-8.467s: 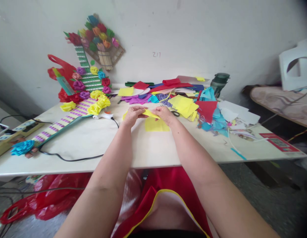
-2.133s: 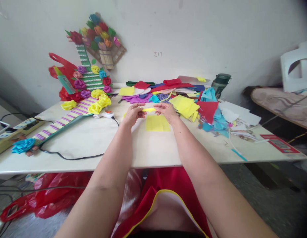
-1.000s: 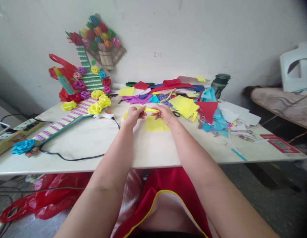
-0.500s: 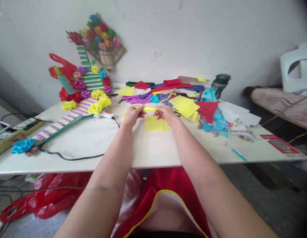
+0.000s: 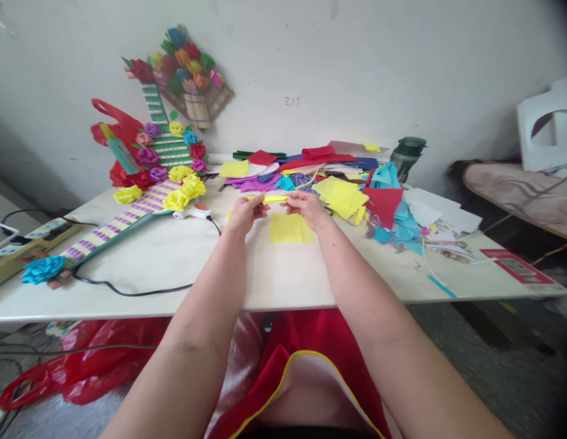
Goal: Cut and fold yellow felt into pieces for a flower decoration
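Between my two hands stretches a narrow strip of yellow crepe paper [image 5: 275,199], rolled or folded lengthwise. My left hand [image 5: 247,211] pinches its left end with curled fingers. At the other end, my right hand [image 5: 306,206] grips it between thumb and fingers. Just below the strip, a yellow paper square [image 5: 291,228] lies flat on the white table [image 5: 283,274]. A bit more yellow paper peeks out beside my left hand, mostly hidden by it. More yellow sheets [image 5: 342,196] rest to the right of my right hand.
A white glue gun [image 5: 192,213] with a black cord lies left of my hands, near a paper-flower guitar [image 5: 128,219]. Coloured paper [image 5: 306,161] is piled along the wall. Blue and red scraps [image 5: 393,213] and a dark bottle [image 5: 408,157] are at right.
Both hands stay in nearly the same place, still gripping the yellow strip. The fingers of my right hand have shifted slightly along it to the left.
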`<state>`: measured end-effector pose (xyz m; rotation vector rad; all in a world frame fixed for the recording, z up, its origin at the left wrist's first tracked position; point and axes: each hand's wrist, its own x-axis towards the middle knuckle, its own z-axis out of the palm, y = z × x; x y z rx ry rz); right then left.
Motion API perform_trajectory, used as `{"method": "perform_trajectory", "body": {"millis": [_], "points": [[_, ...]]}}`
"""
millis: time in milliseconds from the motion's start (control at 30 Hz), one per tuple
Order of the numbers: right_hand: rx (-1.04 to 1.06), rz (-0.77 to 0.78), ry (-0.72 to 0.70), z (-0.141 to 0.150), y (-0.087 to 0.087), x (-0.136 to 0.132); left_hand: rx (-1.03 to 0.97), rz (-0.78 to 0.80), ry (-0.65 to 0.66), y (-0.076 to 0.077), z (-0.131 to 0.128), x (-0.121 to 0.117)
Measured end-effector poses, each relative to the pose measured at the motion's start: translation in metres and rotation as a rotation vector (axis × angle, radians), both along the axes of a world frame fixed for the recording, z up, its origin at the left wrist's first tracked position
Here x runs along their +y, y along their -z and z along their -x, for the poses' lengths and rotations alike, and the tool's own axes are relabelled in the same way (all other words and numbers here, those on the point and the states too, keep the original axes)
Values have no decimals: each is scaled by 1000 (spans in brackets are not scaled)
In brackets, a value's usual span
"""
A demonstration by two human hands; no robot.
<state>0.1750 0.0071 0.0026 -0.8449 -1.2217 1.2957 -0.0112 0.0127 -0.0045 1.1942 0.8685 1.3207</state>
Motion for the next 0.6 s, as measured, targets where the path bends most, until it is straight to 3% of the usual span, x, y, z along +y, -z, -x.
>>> {"method": "perform_trajectory", "body": {"millis": [600], "points": [[-11,-17,51,4,-3,-4,-17,30,5,-1,-2,-1]]}}
